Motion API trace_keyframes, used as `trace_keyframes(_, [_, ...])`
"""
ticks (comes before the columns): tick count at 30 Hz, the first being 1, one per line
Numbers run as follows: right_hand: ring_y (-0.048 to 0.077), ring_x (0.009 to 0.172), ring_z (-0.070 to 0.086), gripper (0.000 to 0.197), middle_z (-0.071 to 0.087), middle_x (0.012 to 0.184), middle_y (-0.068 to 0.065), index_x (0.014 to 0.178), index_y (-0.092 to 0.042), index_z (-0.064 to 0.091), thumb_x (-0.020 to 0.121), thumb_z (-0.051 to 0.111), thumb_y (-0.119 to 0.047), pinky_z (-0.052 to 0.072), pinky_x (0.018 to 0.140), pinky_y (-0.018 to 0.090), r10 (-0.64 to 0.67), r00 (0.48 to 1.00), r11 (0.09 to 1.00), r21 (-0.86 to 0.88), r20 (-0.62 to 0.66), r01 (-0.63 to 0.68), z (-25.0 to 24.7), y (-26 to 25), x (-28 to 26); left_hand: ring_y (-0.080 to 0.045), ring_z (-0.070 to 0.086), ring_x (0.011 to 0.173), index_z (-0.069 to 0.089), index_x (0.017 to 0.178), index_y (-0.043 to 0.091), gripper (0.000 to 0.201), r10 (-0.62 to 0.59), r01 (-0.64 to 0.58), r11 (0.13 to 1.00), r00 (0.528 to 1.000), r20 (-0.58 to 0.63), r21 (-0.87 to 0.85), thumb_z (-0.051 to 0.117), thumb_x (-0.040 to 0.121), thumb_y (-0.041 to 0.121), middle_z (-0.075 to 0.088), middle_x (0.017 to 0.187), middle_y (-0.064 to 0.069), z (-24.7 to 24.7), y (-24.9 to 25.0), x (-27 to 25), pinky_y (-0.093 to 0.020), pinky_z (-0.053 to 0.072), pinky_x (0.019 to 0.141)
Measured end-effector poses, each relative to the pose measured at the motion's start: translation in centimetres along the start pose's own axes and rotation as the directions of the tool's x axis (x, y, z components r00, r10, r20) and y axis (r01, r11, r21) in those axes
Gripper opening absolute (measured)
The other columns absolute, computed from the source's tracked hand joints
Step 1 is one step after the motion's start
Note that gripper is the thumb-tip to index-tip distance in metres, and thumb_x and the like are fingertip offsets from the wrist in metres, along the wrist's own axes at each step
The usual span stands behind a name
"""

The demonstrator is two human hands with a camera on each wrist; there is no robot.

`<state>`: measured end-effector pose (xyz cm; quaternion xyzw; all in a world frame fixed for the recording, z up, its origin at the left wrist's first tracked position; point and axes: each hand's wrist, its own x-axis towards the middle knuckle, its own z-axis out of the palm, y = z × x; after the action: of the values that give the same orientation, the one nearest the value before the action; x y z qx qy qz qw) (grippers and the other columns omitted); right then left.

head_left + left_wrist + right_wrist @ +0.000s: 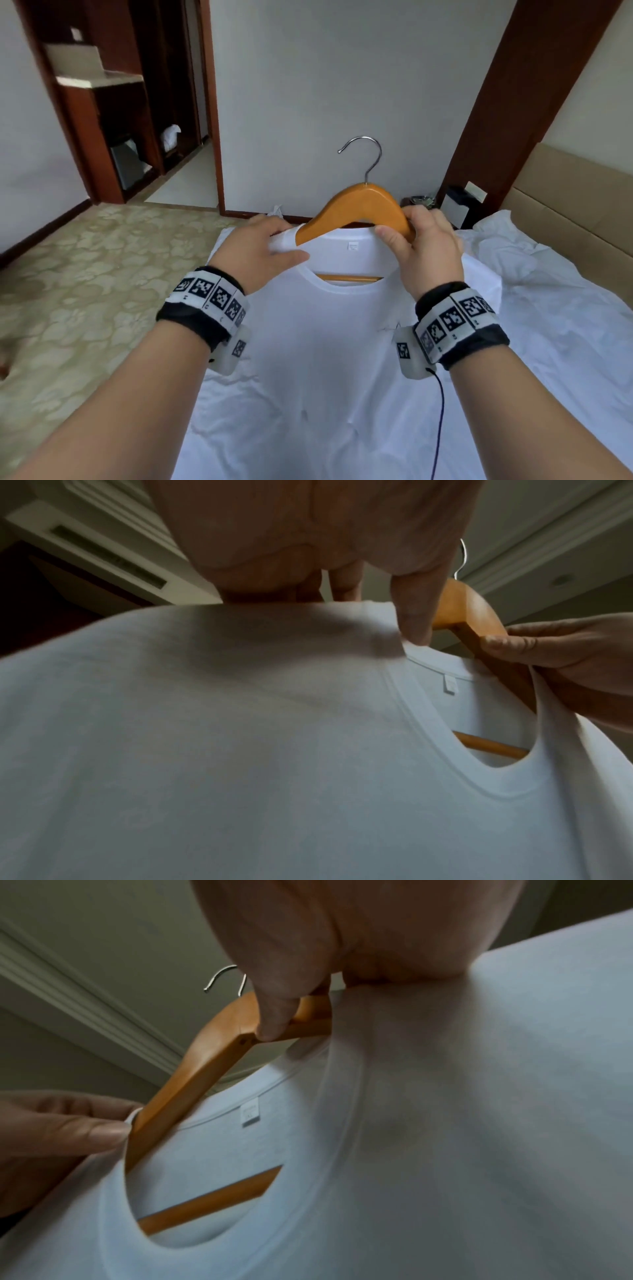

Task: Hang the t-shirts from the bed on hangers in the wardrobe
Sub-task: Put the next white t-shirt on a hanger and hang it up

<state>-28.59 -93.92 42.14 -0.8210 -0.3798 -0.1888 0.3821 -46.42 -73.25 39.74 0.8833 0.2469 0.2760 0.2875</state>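
A white t-shirt (pixel 325 359) hangs in front of me over the bed, with a wooden hanger (pixel 352 209) pushed into its neck opening. The hanger's metal hook (pixel 368 150) stands clear above the collar, and its lower bar (pixel 349 278) shows through the neckline. My left hand (pixel 263 246) pinches the shirt's left shoulder next to the collar (pixel 404 642). My right hand (pixel 424 240) grips the hanger's right arm (pixel 301 1015), with the shirt's right shoulder under its palm. The hanger's left arm (pixel 178 1096) runs down inside the collar.
A bed with rumpled white sheets (pixel 548 308) lies below and to the right, a beige headboard (pixel 575 212) beyond it. The open dark-wood wardrobe (pixel 113 102) stands at the far left across patterned carpet (pixel 85 274). A dark bedside unit (pixel 459 205) sits by the wall.
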Motion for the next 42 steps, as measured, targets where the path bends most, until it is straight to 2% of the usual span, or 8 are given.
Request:
trace_keyframes(3, [0.019, 0.09, 0.046, 0.036, 0.053, 0.096, -0.004, 0.114, -0.026, 0.06, 0.096, 0.058, -0.057, 0.033, 0.094, 0.042, -0.102, 0.994, 0.994, 0.035, 0.024, 0.101, -0.8, -2.3, 1.7, -0.013, 0.06, 0.09, 0.063, 0.105, 0.032, 0.035, 0.01, -0.002, 0.996, 0.996, -0.083, 0.093, 0.078, 0.082, 0.054, 0.063, 0.097, 0.012, -3.1, 1.4, -0.5, -0.028, 0.042, 0.071])
trace_keyframes(6, [0.019, 0.084, 0.05, 0.033, 0.058, 0.091, -0.005, 0.114, -0.025, 0.057, 0.099, 0.055, -0.054, 0.037, 0.09, 0.041, -0.188, 0.979, 0.979, 0.094, 0.075, 0.181, -1.6, -4.8, 3.2, -0.009, 0.06, 0.084, 0.062, 0.101, 0.033, 0.032, -0.019, 0.039, 0.989, 0.991, -0.133, 0.144, 0.077, 0.083, 0.055, 0.062, 0.089, 0.016, -6.3, 2.6, -1.8, -0.026, 0.044, 0.065])
trace_keyframes(11, [0.024, 0.074, 0.057, 0.029, 0.056, 0.075, -0.007, 0.105, -0.024, 0.05, 0.1, 0.056, -0.052, 0.05, 0.079, 0.043, -0.329, 0.927, 0.93, 0.232, 0.178, 0.285, -1.7, -9.5, 3.9, -0.015, 0.064, 0.082, 0.065, 0.099, 0.031, 0.028, -0.083, 0.145, 0.972, 0.949, -0.303, 0.188, 0.073, 0.087, 0.054, 0.067, 0.085, 0.009, -11.3, 3.2, -5.5, -0.035, 0.054, 0.072])
trace_keyframes(17, [0.022, 0.074, 0.058, 0.032, 0.059, 0.079, 0.001, 0.097, -0.025, 0.05, 0.099, 0.055, -0.056, 0.046, 0.065, 0.034, -0.511, 0.802, 0.84, 0.381, 0.31, 0.388, -0.6, -16.0, 3.3, -0.023, 0.063, 0.078, 0.059, 0.084, 0.035, 0.021, -0.168, 0.352, 0.876, 0.863, -0.477, 0.328, 0.062, 0.092, 0.054, 0.064, 0.075, 0.01, -16.9, 2.5, -12.1, -0.034, 0.051, 0.068])
trace_keyframes(24, [0.023, 0.088, 0.06, 0.039, 0.064, 0.096, 0.0, 0.119, -0.029, 0.054, 0.096, 0.054, -0.061, 0.054, 0.08, 0.041, -0.65, 0.641, 0.759, 0.388, 0.408, 0.523, 1.5, -24.1, 1.6, -0.026, 0.062, 0.075, 0.06, 0.081, 0.027, 0.037, -0.282, 0.568, 0.721, 0.764, -0.581, 0.397, 0.057, 0.09, 0.063, 0.064, 0.072, 0.002, -25.6, 1.4, -18.8, -0.039, 0.055, 0.069])
trace_keyframes(28, [0.023, 0.08, 0.061, 0.045, 0.063, 0.091, 0.004, 0.113, -0.022, 0.054, 0.098, 0.048, -0.064, 0.055, 0.077, 0.041, -0.62, 0.639, 0.783, 0.307, 0.455, 0.541, 3.5, -30.4, 0.9, -0.028, 0.062, 0.071, 0.061, 0.076, 0.021, 0.043, -0.292, 0.619, 0.654, 0.737, -0.609, 0.435, 0.058, 0.088, 0.062, 0.064, 0.069, -0.002, -31.0, 0.4, -21.8, -0.039, 0.056, 0.066])
trace_keyframes(37, [0.023, 0.071, 0.06, 0.044, 0.06, 0.083, 0.003, 0.09, -0.024, 0.047, 0.098, 0.041, -0.068, 0.044, 0.06, 0.037, -0.632, 0.639, 0.773, 0.297, 0.439, 0.561, 9.9, -45.2, -3.4, -0.019, 0.063, 0.075, 0.064, 0.084, 0.025, 0.049, -0.37, 0.59, 0.701, 0.781, -0.503, 0.401, 0.068, 0.081, 0.074, 0.065, 0.078, 0.001, -45.0, -6.2, -30.0, -0.038, 0.052, 0.07])
trace_keyframes(42, [0.023, 0.071, 0.06, 0.046, 0.061, 0.081, 0.004, 0.087, -0.024, 0.048, 0.097, 0.042, -0.069, 0.043, 0.059, 0.036, -0.627, 0.658, 0.779, 0.302, 0.417, 0.55, 14.2, -51.9, -5.8, -0.015, 0.063, 0.081, 0.067, 0.09, 0.024, 0.046, -0.463, 0.656, 0.669, 0.736, -0.494, 0.35, 0.069, 0.083, 0.069, 0.068, 0.085, 0.003, -52.1, -12.6, -35.7, -0.03, 0.05, 0.071])
